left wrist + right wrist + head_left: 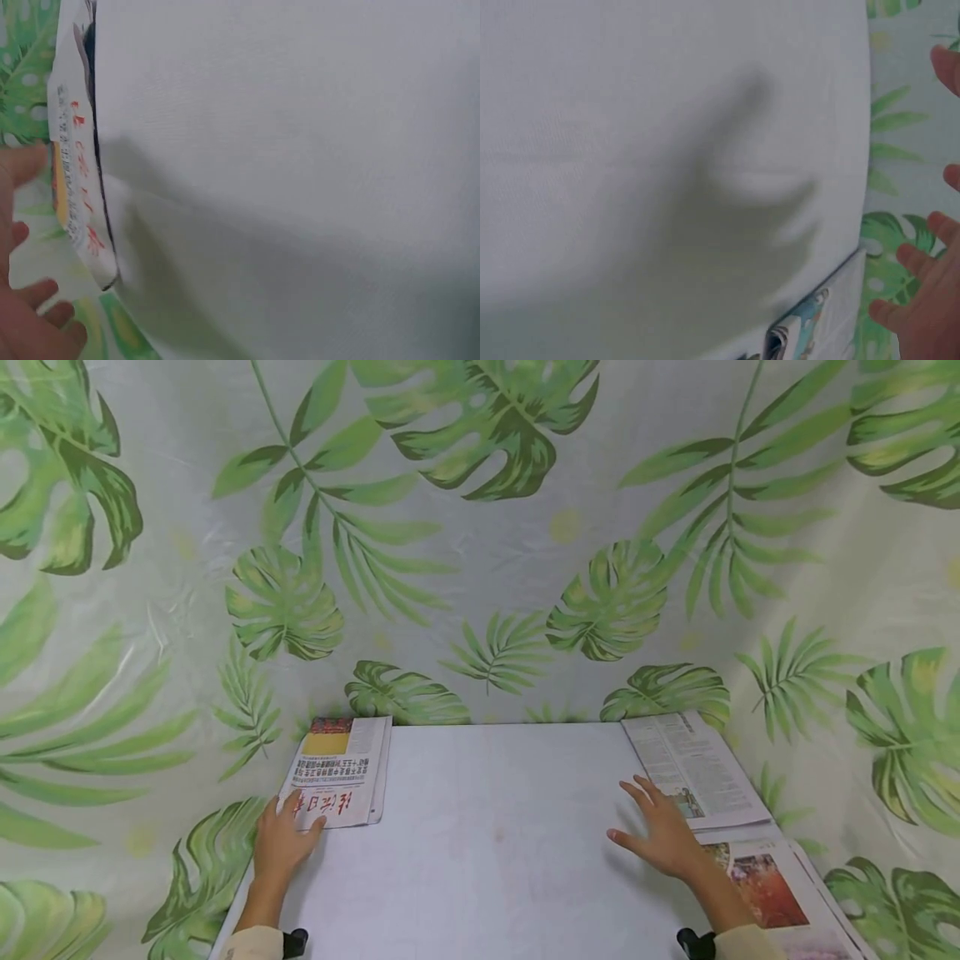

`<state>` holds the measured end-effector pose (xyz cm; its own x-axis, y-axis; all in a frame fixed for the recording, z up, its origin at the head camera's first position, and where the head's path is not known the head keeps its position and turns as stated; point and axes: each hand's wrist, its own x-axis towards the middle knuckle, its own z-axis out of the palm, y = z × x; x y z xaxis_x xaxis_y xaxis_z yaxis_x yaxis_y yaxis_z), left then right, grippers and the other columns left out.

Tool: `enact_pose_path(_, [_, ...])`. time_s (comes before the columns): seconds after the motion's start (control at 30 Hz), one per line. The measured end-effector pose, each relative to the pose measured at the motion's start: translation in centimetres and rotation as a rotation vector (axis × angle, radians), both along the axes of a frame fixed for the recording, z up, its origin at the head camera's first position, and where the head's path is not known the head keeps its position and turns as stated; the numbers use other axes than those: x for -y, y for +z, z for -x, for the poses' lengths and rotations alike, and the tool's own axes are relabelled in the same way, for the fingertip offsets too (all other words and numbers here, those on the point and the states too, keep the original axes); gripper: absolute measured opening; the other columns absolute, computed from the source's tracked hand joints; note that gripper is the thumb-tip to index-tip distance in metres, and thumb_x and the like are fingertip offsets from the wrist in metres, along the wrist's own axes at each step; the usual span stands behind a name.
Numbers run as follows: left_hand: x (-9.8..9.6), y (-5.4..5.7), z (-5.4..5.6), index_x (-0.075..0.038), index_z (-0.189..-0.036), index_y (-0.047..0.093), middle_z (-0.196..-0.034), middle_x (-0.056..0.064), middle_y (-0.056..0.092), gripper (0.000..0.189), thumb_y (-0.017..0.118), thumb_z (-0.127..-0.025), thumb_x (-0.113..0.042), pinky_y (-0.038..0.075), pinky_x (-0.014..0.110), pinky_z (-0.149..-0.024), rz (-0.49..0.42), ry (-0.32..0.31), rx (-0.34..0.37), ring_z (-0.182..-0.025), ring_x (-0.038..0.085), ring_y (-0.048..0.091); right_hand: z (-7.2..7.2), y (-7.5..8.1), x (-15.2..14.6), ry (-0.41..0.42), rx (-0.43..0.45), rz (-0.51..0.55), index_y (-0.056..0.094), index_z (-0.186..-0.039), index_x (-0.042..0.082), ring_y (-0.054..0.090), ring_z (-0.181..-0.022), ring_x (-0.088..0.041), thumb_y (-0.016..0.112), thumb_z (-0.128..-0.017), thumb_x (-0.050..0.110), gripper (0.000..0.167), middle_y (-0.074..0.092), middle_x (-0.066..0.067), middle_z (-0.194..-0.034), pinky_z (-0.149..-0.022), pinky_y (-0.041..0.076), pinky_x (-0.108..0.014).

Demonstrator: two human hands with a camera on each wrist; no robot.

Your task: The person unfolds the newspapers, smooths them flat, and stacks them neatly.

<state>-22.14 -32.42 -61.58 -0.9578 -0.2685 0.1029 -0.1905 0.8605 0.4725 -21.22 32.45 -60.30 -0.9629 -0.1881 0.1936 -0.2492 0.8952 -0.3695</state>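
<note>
The person's left hand (285, 845), fingers spread, is at the near-left corner of a red-mastheaded folded newspaper (352, 768) on the white table's (480, 877) far left, contact unclear, while the spread right hand (662, 837) hovers beside a text-covered newspaper (697, 768) and a photo-bearing newspaper (780, 893) at right.

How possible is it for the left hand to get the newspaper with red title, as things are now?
Probably yes: the left hand, open and empty, is at the near left corner of the newspaper, and nothing visible blocks the way. Whether they already touch is unclear.
</note>
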Motion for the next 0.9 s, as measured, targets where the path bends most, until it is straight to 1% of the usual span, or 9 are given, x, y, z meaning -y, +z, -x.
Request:
enact_pose_path(0.13, [0.5,-0.8,-0.3,0.001,-0.150,0.040,-0.153,0.045,0.022,0.068,0.065,-0.093,-0.025,0.029,0.075,-0.111,-0.055,0.092,0.026,-0.140,0.064,0.023,-0.3,-0.4,0.5,0.002,0.006,0.021,0.040,-0.156,0.017,0.042,-0.139,-0.057,0.074,-0.086,0.059,0.088,0.032,-0.021,-0.163,-0.100,0.038,-0.078])
enact_pose_path(0.2, [0.7,-1.1,-0.4,0.002,-0.148,0.041,-0.148,0.046,0.026,0.064,0.063,-0.094,-0.022,0.033,0.074,-0.107,-0.066,0.123,0.029,-0.135,0.065,0.028,-0.4,-0.7,0.8,0.008,0.008,0.026,0.041,-0.156,0.017,0.043,-0.138,-0.056,0.075,-0.087,0.058,0.087,0.033,-0.021,-0.163,-0.099,0.040,-0.077])
enact_pose_path(0.33, [1.0,-1.6,-0.6,0.005,-0.144,0.046,-0.134,0.046,0.041,0.057,0.061,-0.095,-0.021,0.039,0.071,-0.098,-0.049,0.133,0.044,-0.123,0.067,0.041,-0.7,-0.8,1.2,0.021,0.012,0.033,0.041,-0.156,0.015,0.046,-0.137,-0.055,0.076,-0.086,0.056,0.088,0.033,-0.021,-0.162,-0.098,0.044,-0.074])
enact_pose_path(0.4, [1.1,-1.8,-0.7,0.007,-0.142,0.050,-0.132,0.045,0.045,0.055,0.061,-0.096,-0.021,0.040,0.070,-0.098,-0.039,0.126,0.041,-0.121,0.067,0.044,-0.8,-0.8,1.4,0.025,0.009,0.035,0.040,-0.156,0.014,0.047,-0.137,-0.054,0.078,-0.085,0.055,0.091,0.034,-0.022,-0.162,-0.097,0.045,-0.073])
enact_pose_path(0.5, [1.1,-2.1,-0.7,0.011,-0.137,0.054,-0.136,0.042,0.050,0.051,0.061,-0.095,-0.017,0.040,0.068,-0.103,-0.036,0.116,0.004,-0.123,0.065,0.046,-0.9,-1.0,1.7,0.035,-0.001,0.042,0.039,-0.156,0.013,0.049,-0.134,-0.055,0.080,-0.083,0.054,0.094,0.035,-0.023,-0.161,-0.095,0.047,-0.072])
enact_pose_path(0.6, [1.0,-2.3,-0.5,0.012,-0.135,0.056,-0.138,0.039,0.053,0.049,0.062,-0.094,-0.013,0.040,0.067,-0.105,-0.078,0.127,-0.047,-0.125,0.062,0.047,-1.0,-1.5,2.1,0.044,-0.004,0.058,0.039,-0.156,0.013,0.051,-0.131,-0.056,0.081,-0.082,0.053,0.094,0.037,-0.024,-0.160,-0.093,0.048,-0.072])
enact_pose_path(0.7, [1.0,-2.5,-0.2,0.011,-0.134,0.058,-0.134,0.038,0.057,0.045,0.061,-0.094,-0.011,0.042,0.067,-0.104,-0.132,0.140,-0.103,-0.123,0.061,0.050,-0.9,-2.1,2.4,0.048,0.013,0.080,0.040,-0.155,0.012,0.050,-0.132,-0.056,0.081,-0.082,0.052,0.093,0.037,-0.023,-0.160,-0.091,0.049,-0.072])
enact_pose_path(0.83, [0.9,-2.9,0.2,0.007,-0.131,0.062,-0.119,0.036,0.064,0.039,0.059,-0.095,-0.008,0.046,0.063,-0.094,-0.196,0.154,-0.162,-0.111,0.054,0.059,-1.0,-3.0,2.8,0.043,0.052,0.085,0.042,-0.154,0.010,0.047,-0.136,-0.055,0.081,-0.083,0.051,0.091,0.037,-0.024,-0.159,-0.095,0.047,-0.073])
enact_pose_path(0.9, [0.9,-3.0,0.3,0.004,-0.130,0.064,-0.112,0.032,0.067,0.037,0.059,-0.095,-0.006,0.049,0.057,-0.085,-0.211,0.157,-0.161,-0.102,0.047,0.063,-1.1,-3.4,3.1,0.034,0.078,0.073,0.043,-0.154,0.011,0.045,-0.139,-0.054,0.080,-0.084,0.052,0.089,0.038,-0.024,-0.159,-0.099,0.045,-0.072])
